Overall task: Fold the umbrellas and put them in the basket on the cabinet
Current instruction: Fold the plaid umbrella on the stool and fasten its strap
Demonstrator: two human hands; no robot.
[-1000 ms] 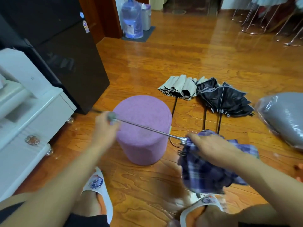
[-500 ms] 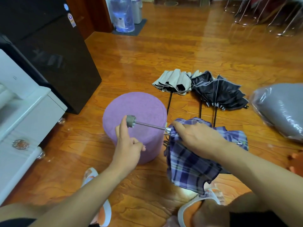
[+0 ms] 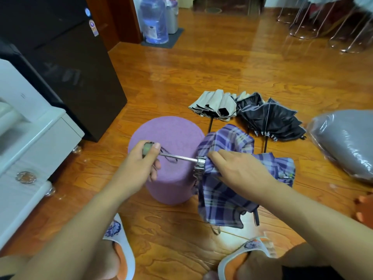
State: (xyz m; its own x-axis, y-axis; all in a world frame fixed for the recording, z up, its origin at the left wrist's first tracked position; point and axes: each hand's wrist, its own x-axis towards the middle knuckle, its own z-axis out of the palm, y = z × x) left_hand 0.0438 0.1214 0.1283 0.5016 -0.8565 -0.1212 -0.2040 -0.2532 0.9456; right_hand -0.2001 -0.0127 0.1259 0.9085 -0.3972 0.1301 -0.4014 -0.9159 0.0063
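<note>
I hold a purple plaid umbrella (image 3: 224, 190) over the floor, its canopy hanging loose. My left hand (image 3: 141, 164) grips the grey handle at the left end of the short metal shaft (image 3: 177, 157). My right hand (image 3: 240, 168) holds the canopy cloth by the metal runner. Behind it on the floor lie a beige-and-black umbrella (image 3: 216, 104) and a black umbrella (image 3: 270, 118), both collapsed but unrolled, shafts extended toward me. No basket is visible.
A round purple stool (image 3: 169, 130) stands under the shaft. A white cabinet (image 3: 30, 146) and a black fridge (image 3: 66, 63) stand at the left. A plastic-wrapped grey cushion (image 3: 347, 140) lies at the right. A water bottle (image 3: 154, 19) and chair legs stand far back.
My left hand pushed the handle toward the right hand, and the telescopic shaft shortened from long to short. The plaid canopy bunched up higher near my right hand.
</note>
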